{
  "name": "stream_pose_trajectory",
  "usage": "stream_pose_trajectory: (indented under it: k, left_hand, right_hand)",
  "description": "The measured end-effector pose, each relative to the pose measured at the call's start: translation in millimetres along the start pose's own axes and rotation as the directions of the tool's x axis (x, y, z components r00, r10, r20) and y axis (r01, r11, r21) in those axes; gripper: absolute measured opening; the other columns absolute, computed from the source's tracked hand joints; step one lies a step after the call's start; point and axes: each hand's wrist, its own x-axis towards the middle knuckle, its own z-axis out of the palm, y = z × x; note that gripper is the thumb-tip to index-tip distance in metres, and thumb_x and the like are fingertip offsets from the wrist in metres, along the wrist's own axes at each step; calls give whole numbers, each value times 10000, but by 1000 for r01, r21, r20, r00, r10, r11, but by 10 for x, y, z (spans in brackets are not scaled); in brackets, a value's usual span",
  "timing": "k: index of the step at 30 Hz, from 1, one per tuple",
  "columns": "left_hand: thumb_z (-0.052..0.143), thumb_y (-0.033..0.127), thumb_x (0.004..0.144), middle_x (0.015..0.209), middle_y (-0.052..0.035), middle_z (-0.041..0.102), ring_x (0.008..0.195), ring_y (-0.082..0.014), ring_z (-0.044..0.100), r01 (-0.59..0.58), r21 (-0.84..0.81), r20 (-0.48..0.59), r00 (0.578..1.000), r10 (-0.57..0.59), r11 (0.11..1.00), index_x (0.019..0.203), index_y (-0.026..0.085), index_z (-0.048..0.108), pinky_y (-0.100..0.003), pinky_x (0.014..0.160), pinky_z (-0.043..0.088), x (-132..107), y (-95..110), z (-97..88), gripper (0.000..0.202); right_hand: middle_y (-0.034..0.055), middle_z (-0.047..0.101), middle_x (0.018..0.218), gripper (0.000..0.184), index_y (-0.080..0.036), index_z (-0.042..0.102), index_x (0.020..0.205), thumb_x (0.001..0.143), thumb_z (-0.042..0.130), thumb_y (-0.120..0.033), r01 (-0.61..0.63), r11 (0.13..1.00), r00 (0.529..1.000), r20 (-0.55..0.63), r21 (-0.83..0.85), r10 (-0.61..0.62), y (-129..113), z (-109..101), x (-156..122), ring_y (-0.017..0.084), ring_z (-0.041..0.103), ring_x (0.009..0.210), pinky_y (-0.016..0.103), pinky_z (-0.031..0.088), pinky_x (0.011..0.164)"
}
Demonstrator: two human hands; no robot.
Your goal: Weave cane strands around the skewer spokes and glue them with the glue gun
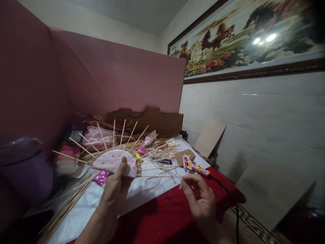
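My left hand (115, 189) grips a round disc covered in pink dotted cloth (113, 161), held up over the table. Several thin wooden sticks (124, 132) fan out from the disc's rim like spokes. My right hand (199, 198) hovers to the right with fingers curled and pinched on the end of one long thin stick (159, 176) that runs to the disc. Just beyond the right hand lies a glue gun (195, 166) with a bright flower pattern, its black cord (236, 213) trailing off the table.
The table has a red cloth (172, 213) with a white sheet (142, 193) over it. Loose sticks (63, 210), cloth scraps and pink packets (98, 137) crowd the back left. Pink boards (114, 74) wall the table. Cardboard pieces (209, 137) lean on the right wall under a framed picture.
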Motion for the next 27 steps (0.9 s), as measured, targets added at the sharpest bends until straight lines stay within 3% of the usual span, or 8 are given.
stream_pose_trajectory:
  k: [4, 8, 19, 27]
  left_hand:
    - [566, 54, 779, 806, -20, 681, 669, -112, 642, -8, -31, 1, 1000, 8, 1000, 856, 146, 636, -228, 584, 560, 12, 2, -14, 139]
    - [565, 64, 782, 791, -29, 684, 657, -125, 644, 16, -43, -7, 1000, -16, 999, 849, 139, 633, -241, 569, 562, 24, 4, -24, 121]
    - [572, 58, 777, 742, -32, 684, 619, -120, 644, 35, -75, -12, 999, -36, 997, 833, 129, 625, -229, 567, 558, 19, -3, -32, 106]
    - [568, 59, 777, 720, -32, 685, 594, -124, 645, 62, -92, -37, 997, -66, 994, 815, 130, 624, -237, 558, 560, 23, -8, -32, 98]
  right_hand:
    - [-1, 605, 661, 112, -223, 562, 872, 813, 536, -132, 79, 997, 978, 195, 2, -78, -21, 112, -123, 142, 574, 611, 237, 435, 577]
    - [4, 628, 656, 94, -212, 579, 848, 810, 540, -134, 66, 998, 949, 308, 18, -68, -15, 224, -194, 140, 593, 600, 230, 435, 568]
    - [18, 675, 696, 98, -199, 613, 842, 831, 523, -161, 5, 998, 899, 437, 58, -29, -42, 361, -247, 140, 632, 640, 229, 441, 585]
    - [12, 692, 701, 100, -209, 632, 812, 801, 557, -145, 27, 995, 903, 424, 95, -65, -147, 438, -243, 146, 635, 655, 233, 444, 620]
